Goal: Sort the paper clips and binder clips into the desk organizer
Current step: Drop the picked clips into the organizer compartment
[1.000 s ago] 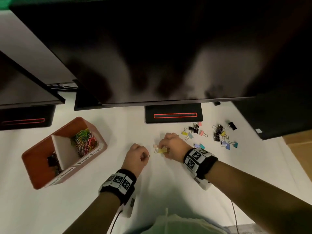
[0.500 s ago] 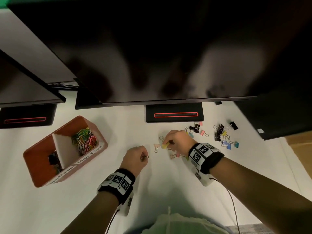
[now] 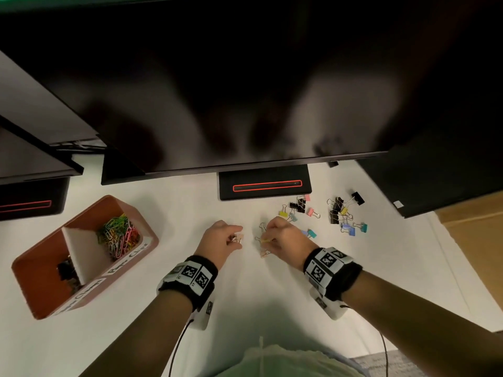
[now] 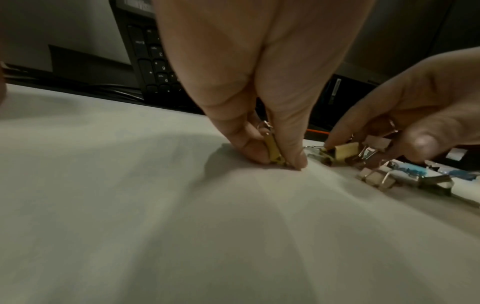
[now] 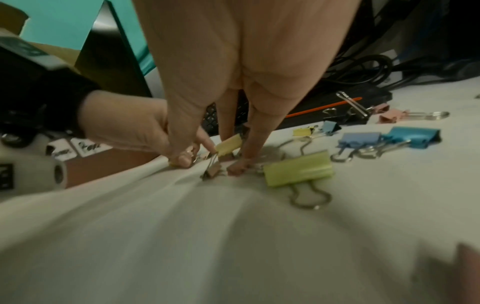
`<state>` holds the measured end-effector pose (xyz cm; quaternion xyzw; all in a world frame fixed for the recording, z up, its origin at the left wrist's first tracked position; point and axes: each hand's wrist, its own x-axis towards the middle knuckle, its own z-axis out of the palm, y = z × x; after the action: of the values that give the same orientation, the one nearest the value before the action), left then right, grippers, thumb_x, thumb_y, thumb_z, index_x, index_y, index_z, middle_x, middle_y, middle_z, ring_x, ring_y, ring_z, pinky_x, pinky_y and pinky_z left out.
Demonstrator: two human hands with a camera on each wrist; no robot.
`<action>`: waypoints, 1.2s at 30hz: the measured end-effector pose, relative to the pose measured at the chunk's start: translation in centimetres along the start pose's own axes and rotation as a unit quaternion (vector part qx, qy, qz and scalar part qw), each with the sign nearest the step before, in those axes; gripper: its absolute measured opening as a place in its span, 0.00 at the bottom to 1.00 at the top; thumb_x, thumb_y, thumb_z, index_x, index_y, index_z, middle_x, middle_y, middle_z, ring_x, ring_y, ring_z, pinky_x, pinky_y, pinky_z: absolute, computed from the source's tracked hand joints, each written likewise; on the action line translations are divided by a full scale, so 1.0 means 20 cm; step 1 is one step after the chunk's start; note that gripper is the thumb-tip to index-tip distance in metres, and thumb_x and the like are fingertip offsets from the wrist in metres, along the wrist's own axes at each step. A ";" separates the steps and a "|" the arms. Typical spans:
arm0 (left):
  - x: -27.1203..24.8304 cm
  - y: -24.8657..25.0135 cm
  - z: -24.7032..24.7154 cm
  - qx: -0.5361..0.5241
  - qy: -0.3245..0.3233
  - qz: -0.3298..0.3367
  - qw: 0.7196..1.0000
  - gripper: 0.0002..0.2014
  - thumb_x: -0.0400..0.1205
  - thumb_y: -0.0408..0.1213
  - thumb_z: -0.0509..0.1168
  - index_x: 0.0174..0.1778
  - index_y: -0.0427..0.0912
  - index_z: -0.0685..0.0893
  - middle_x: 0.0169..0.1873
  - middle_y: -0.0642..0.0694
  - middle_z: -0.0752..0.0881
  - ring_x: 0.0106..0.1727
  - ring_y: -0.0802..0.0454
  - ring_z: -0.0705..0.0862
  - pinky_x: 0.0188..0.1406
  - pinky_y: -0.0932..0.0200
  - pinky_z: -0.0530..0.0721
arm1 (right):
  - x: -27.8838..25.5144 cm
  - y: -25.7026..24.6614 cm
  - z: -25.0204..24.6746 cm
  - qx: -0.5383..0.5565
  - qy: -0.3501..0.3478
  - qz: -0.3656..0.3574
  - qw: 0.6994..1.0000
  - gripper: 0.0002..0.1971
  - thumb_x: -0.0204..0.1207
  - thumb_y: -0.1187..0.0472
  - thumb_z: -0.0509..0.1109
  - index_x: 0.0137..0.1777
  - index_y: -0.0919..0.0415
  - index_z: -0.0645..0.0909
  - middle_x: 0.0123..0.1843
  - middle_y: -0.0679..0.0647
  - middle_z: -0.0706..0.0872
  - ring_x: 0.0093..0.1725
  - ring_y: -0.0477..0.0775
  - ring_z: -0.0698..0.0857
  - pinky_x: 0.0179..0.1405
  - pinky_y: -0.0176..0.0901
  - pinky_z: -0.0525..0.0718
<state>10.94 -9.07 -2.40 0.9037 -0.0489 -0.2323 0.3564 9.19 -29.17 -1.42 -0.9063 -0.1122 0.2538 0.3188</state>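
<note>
Both hands are working low on the bench, close together, between the desk organizer [image 3: 81, 257] on the left and the loose scatter of binder clips [image 3: 337, 213] on the right.

Left hand [image 3: 217, 240]: thumb and forefinger are curling tight around a small clip [image 4: 272, 150], pinching it edge-on against the bench cloth. From the left wrist view its long axis is standing nearly upright, wire loop at the top.

Right hand [image 3: 283, 238]: fingers are reaching down and closing on a small yellow clip [image 5: 228, 145]; more small clips are lying touching or just beside the fingertips. Whether the hand is also carrying others, cannot tell. A larger yellow-green clip [image 5: 298, 169] is lying flat just beside this hand, handles pointing toward the wrist camera.

Key relation: the organizer is lying well to the left of both hands, and the left hand is the nearer one. Its right compartment is holding coloured paper clips [image 3: 119, 235]; the left compartment is holding dark binder clips [image 3: 65, 268]. Judgement: the pinched clips belong in the left compartment, so the coming carry is running leftward past the paper-clip side and its divider.
</note>
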 end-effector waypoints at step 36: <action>-0.38 -0.11 -0.32 -0.147 0.133 -0.056 0.979 0.12 0.70 0.33 0.76 0.40 0.49 0.78 0.34 0.49 0.83 0.34 0.57 0.80 0.36 0.68 0.78 | 0.19 -0.41 0.01 0.075 -0.016 -0.058 0.995 0.10 0.66 0.66 0.78 0.45 0.56 0.82 0.38 0.45 0.79 0.35 0.44 0.77 0.39 0.36 0.80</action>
<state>7.01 -1.50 3.19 0.8657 0.0844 -0.1345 0.4747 11.99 -21.34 2.27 -0.8676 -0.1502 0.2575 0.3980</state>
